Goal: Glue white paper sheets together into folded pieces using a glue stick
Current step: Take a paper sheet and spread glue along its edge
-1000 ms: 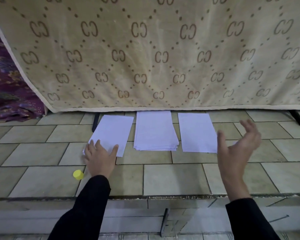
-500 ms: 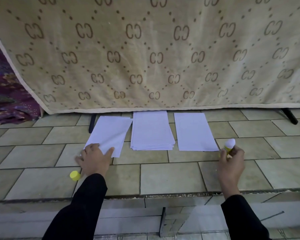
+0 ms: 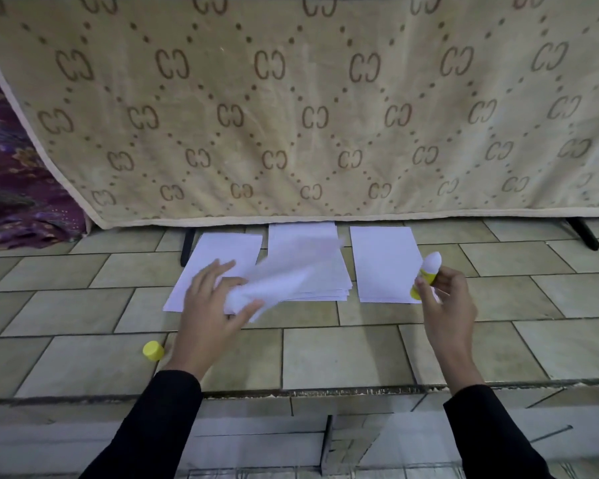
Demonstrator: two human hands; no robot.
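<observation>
White and limp, the loose sheet [image 3: 291,271] hangs blurred over the stack [image 3: 332,288] at 12 o'clock, its near corner bunched in the grip of the left hand [image 3: 211,302]; being light and easily creased, it wants an edge hold. The right hand [image 3: 446,305], at the stack's 3 o'clock, clasps the uncapped glue stick [image 3: 429,269], while the left sheet [image 3: 222,254], right sheet [image 3: 382,264] and a yellow cap [image 3: 153,350] at 8 o'clock seem to obstruct nothing.
</observation>
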